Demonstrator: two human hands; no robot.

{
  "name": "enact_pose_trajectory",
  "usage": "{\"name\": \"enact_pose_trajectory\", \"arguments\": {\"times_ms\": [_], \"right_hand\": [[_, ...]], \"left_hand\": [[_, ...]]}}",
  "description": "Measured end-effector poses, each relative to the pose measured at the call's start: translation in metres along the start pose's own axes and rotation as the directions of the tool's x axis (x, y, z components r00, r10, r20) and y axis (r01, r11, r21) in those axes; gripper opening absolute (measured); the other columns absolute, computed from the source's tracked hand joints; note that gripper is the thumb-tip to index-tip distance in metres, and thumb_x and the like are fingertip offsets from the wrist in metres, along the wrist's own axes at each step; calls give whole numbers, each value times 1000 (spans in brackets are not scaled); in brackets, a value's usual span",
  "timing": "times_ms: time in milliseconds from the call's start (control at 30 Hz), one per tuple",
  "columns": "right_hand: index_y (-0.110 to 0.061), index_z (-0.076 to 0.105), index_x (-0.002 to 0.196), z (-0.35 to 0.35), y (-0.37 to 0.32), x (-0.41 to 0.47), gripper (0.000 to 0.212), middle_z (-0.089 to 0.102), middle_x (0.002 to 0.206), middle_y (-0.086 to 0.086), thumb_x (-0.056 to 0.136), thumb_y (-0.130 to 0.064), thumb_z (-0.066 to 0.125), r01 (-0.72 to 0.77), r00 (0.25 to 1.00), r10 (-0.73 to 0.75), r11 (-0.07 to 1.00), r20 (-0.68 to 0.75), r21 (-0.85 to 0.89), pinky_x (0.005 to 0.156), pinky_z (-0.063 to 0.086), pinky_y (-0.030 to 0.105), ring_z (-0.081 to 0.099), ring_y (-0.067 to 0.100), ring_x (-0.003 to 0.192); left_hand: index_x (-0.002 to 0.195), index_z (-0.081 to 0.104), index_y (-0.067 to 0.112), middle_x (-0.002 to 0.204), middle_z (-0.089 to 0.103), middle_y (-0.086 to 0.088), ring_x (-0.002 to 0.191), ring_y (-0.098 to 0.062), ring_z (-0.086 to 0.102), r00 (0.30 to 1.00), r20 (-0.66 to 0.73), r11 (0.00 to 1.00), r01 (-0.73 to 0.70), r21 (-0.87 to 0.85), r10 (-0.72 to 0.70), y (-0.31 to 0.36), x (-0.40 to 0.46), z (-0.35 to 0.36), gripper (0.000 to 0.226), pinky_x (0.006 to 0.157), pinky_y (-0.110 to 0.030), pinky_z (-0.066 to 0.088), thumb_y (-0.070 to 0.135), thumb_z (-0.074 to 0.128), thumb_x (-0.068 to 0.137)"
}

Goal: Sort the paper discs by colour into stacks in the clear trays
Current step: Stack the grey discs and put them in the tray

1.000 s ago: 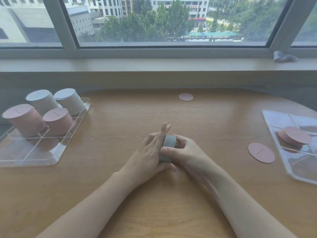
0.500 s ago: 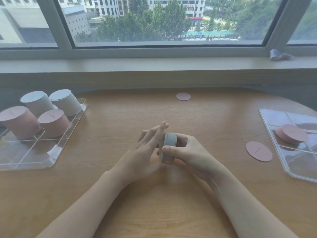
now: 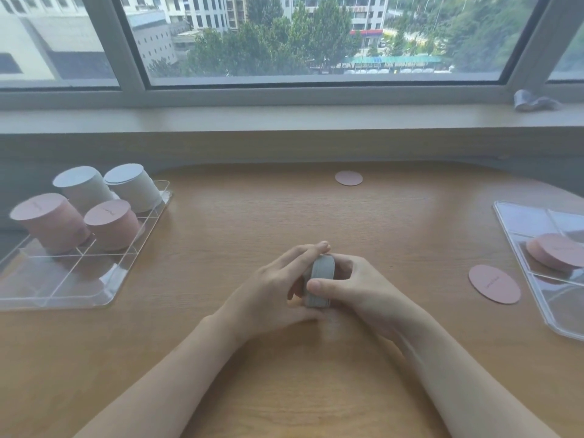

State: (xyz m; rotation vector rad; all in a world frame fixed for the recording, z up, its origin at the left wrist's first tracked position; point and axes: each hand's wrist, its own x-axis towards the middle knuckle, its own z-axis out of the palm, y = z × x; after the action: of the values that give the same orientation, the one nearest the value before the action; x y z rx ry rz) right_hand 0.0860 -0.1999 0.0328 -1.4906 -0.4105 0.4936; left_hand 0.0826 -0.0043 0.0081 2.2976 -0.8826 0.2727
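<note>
Head view: a wooden table (image 3: 240, 235) below a window is seen, with both bare forearms reaching in from the near edge
Grey stack (image 3: 319, 281): held on edge at the table's middle, its lower rim on or just above the wood
Right hand (image 3: 357, 290): curled round the stack, thumb laid across its near edge
Left hand (image 3: 271, 290): fingers kept straight and pressed flat against the stack's left face
Left tray (image 3: 79, 279): two pink stacks (image 3: 79, 224) are held in the nearer cells, two grey stacks (image 3: 107, 188) in the far cells
Right tray (image 3: 537, 235): a low pink pile (image 3: 557, 251) is held
Loose discs: one pink disc (image 3: 494, 283) lies just left of the right tray, another (image 3: 348, 178) at the far edge
</note>
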Motion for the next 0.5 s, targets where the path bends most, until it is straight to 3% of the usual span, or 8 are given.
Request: {"name": "enact_pose_trajectory", "arguments": {"times_ms": [67,133,300,400,500], "right_hand": [[1,67,109,0,-1,1,21,70,106,23,91,-9,68,3,1000,-3,1000,5,1,89,53,38,68,30,100],[3,67,109,1,-1,0,22,70,106,24,90,-9,68,4,1000,-5,1000,15,24,85,53,33,69,28,98],[1,68,108,4,3,0,20,72,101,19,90,-8,68,1,1000,-2,998,17,65,82,53,33,69,27,95],[1,68,108,5,3,0,24,71,102,18,89,-14,68,-3,999,-1,995,50,95,82,52,34,68,27,96],[3,67,110,13,4,4,27,69,104,19,90,-16,65,-11,995,-2,991,98,134,84,50,37,65,28,98]], "left_hand": [[156,31,17,149,41,11,95,9,54,1000,14,1000,10,-8,-10,2,0,-2,97,89,-23,50,39,84,77],[156,30,14,151,42,9,105,20,45,1000,14,1000,12,9,-12,3,0,-3,98,95,-15,43,39,84,78],[155,34,13,146,49,7,123,12,46,1000,1,999,21,30,-21,6,-1,-2,97,99,-9,38,43,84,77],[148,45,14,137,55,9,106,24,43,999,-14,999,30,37,-30,9,-1,-7,88,86,1,32,39,87,74],[139,53,15,131,57,10,99,25,43,999,-30,996,48,72,-46,9,-8,-14,75,81,0,32,36,87,75]]}}
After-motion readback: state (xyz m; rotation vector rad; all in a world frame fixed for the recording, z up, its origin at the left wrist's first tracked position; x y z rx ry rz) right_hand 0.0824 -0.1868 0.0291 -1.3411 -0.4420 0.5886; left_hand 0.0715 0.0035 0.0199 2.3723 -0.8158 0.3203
